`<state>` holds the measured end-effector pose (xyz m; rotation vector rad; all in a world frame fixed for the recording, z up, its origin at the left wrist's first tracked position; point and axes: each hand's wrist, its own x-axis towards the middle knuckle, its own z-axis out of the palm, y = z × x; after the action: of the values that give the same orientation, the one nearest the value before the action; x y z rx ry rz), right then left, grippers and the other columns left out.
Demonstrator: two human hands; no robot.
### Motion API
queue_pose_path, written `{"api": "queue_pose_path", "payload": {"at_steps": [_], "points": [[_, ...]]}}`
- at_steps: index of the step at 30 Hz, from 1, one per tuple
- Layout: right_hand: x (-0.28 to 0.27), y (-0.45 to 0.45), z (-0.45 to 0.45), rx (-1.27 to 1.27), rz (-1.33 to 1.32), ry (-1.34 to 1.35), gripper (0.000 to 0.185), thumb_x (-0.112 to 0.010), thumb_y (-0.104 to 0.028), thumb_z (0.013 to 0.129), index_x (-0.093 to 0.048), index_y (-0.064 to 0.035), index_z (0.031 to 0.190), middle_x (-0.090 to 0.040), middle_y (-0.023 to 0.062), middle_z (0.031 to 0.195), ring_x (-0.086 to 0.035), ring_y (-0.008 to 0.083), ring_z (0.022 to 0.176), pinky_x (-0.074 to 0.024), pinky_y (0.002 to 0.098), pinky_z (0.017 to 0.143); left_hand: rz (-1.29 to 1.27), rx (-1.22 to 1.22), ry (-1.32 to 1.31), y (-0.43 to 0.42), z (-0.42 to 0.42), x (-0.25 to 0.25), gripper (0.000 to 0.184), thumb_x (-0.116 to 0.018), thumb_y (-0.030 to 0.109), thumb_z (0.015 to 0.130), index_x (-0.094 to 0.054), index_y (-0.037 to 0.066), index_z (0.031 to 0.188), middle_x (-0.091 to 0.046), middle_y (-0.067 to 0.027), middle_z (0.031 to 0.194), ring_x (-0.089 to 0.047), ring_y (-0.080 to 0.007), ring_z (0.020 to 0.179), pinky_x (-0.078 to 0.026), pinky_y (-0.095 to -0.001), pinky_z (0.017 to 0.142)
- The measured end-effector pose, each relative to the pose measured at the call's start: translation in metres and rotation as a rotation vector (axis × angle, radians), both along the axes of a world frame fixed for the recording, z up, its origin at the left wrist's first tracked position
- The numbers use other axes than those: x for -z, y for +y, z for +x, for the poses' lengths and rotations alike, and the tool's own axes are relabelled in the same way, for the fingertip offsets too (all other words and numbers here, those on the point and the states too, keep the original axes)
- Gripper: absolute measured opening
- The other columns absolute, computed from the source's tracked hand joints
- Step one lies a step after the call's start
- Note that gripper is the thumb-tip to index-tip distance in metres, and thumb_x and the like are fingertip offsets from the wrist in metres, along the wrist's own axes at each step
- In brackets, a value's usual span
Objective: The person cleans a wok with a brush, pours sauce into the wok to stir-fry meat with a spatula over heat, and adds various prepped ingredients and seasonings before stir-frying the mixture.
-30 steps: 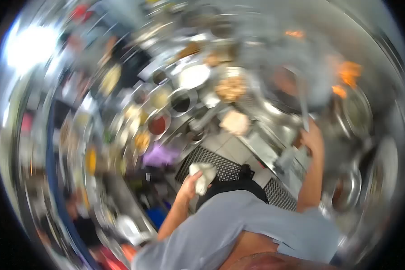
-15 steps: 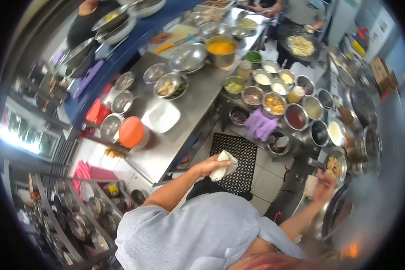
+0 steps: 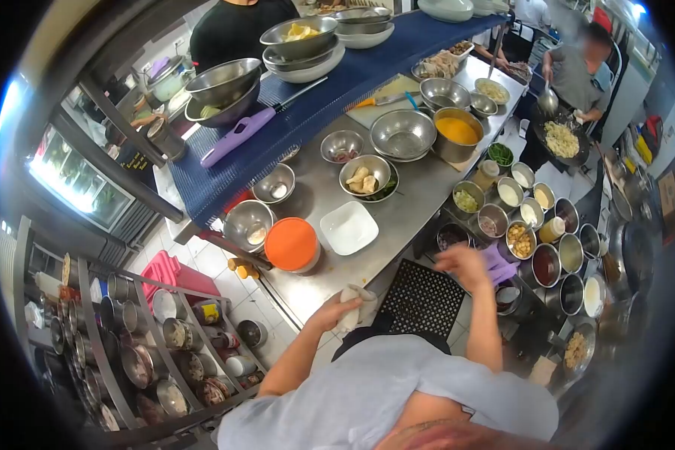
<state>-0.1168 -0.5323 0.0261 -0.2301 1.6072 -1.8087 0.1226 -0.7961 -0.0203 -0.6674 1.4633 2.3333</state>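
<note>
My left hand [image 3: 337, 310] is closed around a folded whitish cloth [image 3: 358, 307], in front of the steel table's near edge. My right hand [image 3: 463, 266] is raised over the floor gap between the table and the sauce counter. It is slightly blurred, its fingers are loosely apart, and I see nothing in it. Near it in the picture are a purple plastic bag [image 3: 496, 264] and a bowl of purplish pieces [image 3: 453, 237]. On the table close to my left side stand an orange-lidded tub [image 3: 292, 244] and a white square bowl [image 3: 349, 228].
Steel bowls [image 3: 402, 135] and a pot of orange liquid [image 3: 458, 132] stand along the table [image 3: 307, 206]. A blue-covered shelf [image 3: 277, 112] runs above it. Sauce pots [image 3: 546, 265] line the right counter. A co-worker [image 3: 581, 75] stirs a wok [image 3: 562, 142]. A black mat [image 3: 420, 300] covers the floor.
My right hand has come away from the stove side at the right and moved left and up. The view has turned toward the table. My left hand still holds the cloth.
</note>
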Motion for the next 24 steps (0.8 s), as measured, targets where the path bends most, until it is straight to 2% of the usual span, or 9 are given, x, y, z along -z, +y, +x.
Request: {"api": "queue_pose_path", "payload": {"at_steps": [3, 7, 9, 11, 15, 17, 19, 21, 24], "points": [[0.028, -0.054, 0.029, -1.07, 0.907, 0.969, 0.034, -0.06, -0.031, 0.086, -0.068, -0.0008, 0.1, -0.069, 0.0127, 0.096, -0.067, 0.0256, 0.084, -0.0518, 0.0377, 0.076, 0.113, -0.224, 0.013, -0.001, 0.009, 0.002, 0.059, -0.064, 0.027, 0.087, -0.039, -0.003, 0.131, -0.054, -0.0172, 0.122, -0.058, -0.027, 0.105, -0.052, -0.0421, 0.084], [0.081, -0.077, 0.069, -0.951, 0.312, 0.274, 0.044, -0.057, -0.039, 0.088, -0.061, -0.0055, 0.116, -0.068, 0.0146, 0.103, -0.064, 0.0312, 0.095, -0.0493, 0.0377, 0.084, 0.27, -0.655, 0.103, 0.008, 0.031, -0.002, 0.054, -0.054, 0.039, 0.089, -0.043, 0.003, 0.128, -0.052, -0.019, 0.123, -0.057, -0.0346, 0.103, -0.053, -0.0475, 0.073], [0.091, -0.07, 0.067, -1.075, 0.353, 0.421, 0.045, -0.056, -0.04, 0.088, -0.06, -0.0053, 0.118, -0.067, 0.0149, 0.104, -0.064, 0.0305, 0.097, -0.049, 0.0372, 0.085, 0.244, -0.771, 0.096, 0.004, 0.039, 0.001, 0.054, -0.051, 0.044, 0.09, -0.045, 0.005, 0.126, -0.053, -0.0188, 0.12, -0.058, -0.0349, 0.098, -0.053, -0.0468, 0.069], [0.103, -0.056, 0.058, -1.201, 0.401, 0.58, 0.046, -0.056, -0.04, 0.089, -0.059, -0.0051, 0.119, -0.067, 0.0153, 0.104, -0.063, 0.0297, 0.099, -0.0486, 0.0367, 0.086, 0.803, -0.635, 0.751, -0.009, 0.039, 0.007, 0.054, -0.049, 0.05, 0.088, -0.048, 0.007, 0.121, -0.055, -0.0162, 0.11, -0.056, -0.0296, 0.085, -0.05, -0.0409, 0.059], [0.088, -0.017, 0.014, -1.324, 0.672, 0.551, 0.045, -0.055, -0.04, 0.089, -0.06, -0.0051, 0.117, -0.066, 0.016, 0.107, -0.062, 0.0322, 0.1, -0.0479, 0.0389, 0.086, 0.768, -0.558, 0.891, 0.011, 0.013, 0.011, 0.049, -0.05, 0.045, 0.087, -0.051, 0.007, 0.118, -0.057, -0.0132, 0.098, -0.055, -0.0262, 0.076, -0.05, -0.0398, 0.059], [0.114, 0.008, -0.019, -1.278, 0.529, 0.794, 0.044, -0.055, -0.04, 0.089, -0.06, -0.0068, 0.117, -0.066, 0.0149, 0.106, -0.062, 0.0335, 0.098, -0.0479, 0.0403, 0.086, -0.39, -0.68, 0.051, 0.039, -0.024, 0.028, 0.051, -0.049, 0.045, 0.086, -0.051, 0.004, 0.116, -0.057, -0.0128, 0.096, -0.057, -0.0265, 0.078, -0.051, -0.0412, 0.063], [0.097, 0.038, -0.042, -1.236, 0.535, 0.76, 0.043, -0.054, -0.041, 0.089, -0.061, -0.0087, 0.117, -0.066, 0.0148, 0.106, -0.062, 0.0334, 0.098, -0.0479, 0.0404, 0.085, -0.399, -0.689, 0.168, 0.094, -0.068, -0.002, 0.051, -0.053, 0.045, 0.084, -0.052, 0.002, 0.111, -0.057, -0.013, 0.096, -0.058, -0.0261, 0.081, -0.052, -0.0425, 0.068], [0.09, 0.07, -0.07, -1.086, 0.422, 0.771, 0.043, -0.054, -0.04, 0.089, -0.061, -0.0091, 0.117, -0.067, 0.0147, 0.105, -0.063, 0.032, 0.095, -0.0485, 0.0397, 0.083, 0.487, -0.669, 0.905, 0.111, -0.101, 0.002, 0.049, -0.059, 0.046, 0.081, -0.053, 0.005, 0.106, -0.057, -0.0135, 0.098, -0.058, -0.026, 0.081, -0.051, -0.0425, 0.069], [0.067, 0.112, -0.096, -1.013, 0.569, 0.618, 0.042, -0.054, -0.04, 0.088, -0.063, -0.0092, 0.115, -0.066, 0.0157, 0.107, -0.061, 0.0328, 0.102, -0.0467, 0.04, 0.089, 0.697, -0.351, 0.95, 0.13, -0.153, -0.035, 0.048, -0.063, 0.048, 0.078, -0.053, 0.009, 0.104, -0.056, -0.0121, 0.097, -0.057, -0.0292, 0.082, -0.051, -0.0418, 0.067]]}}
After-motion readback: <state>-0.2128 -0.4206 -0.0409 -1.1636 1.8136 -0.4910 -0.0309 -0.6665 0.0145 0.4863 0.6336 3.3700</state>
